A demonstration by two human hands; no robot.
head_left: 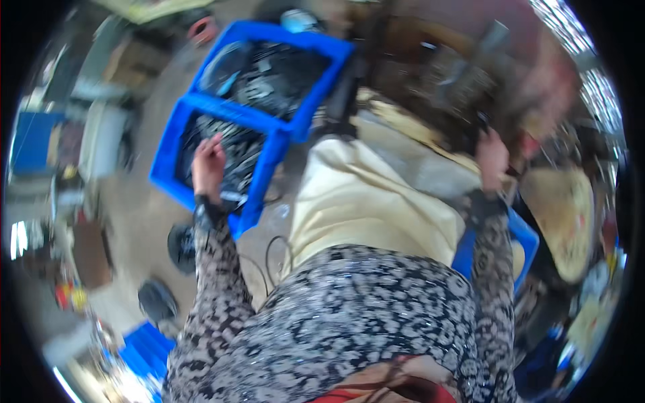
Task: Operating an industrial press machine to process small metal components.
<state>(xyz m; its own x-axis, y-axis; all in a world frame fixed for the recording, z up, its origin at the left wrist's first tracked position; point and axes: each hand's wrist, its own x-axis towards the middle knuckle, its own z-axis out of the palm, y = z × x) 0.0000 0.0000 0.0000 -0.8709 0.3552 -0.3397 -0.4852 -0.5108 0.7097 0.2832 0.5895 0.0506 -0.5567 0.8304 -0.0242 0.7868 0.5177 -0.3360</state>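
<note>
My left hand (209,164) hovers above the nearer blue crate (171,158), which holds many thin dark strips (243,158). Its fingers are curled together; whatever they may hold is too small to make out. Over on the right, my right hand (494,161) is closed beside the dark, worn machine (430,74), next to a small dark part (483,119). Motion blur hides what is in its fingers. A grey metal piece (485,50) sticks up from the machine, smeared by movement.
Behind the nearer crate stands a second blue crate (282,41) with more dark pieces (275,77). Cream cloth (369,208) covers my lap. A blue stool-like thing (524,235) is by my right forearm. Dark shoes (156,300) lie on the floor at left, near a cable (269,258).
</note>
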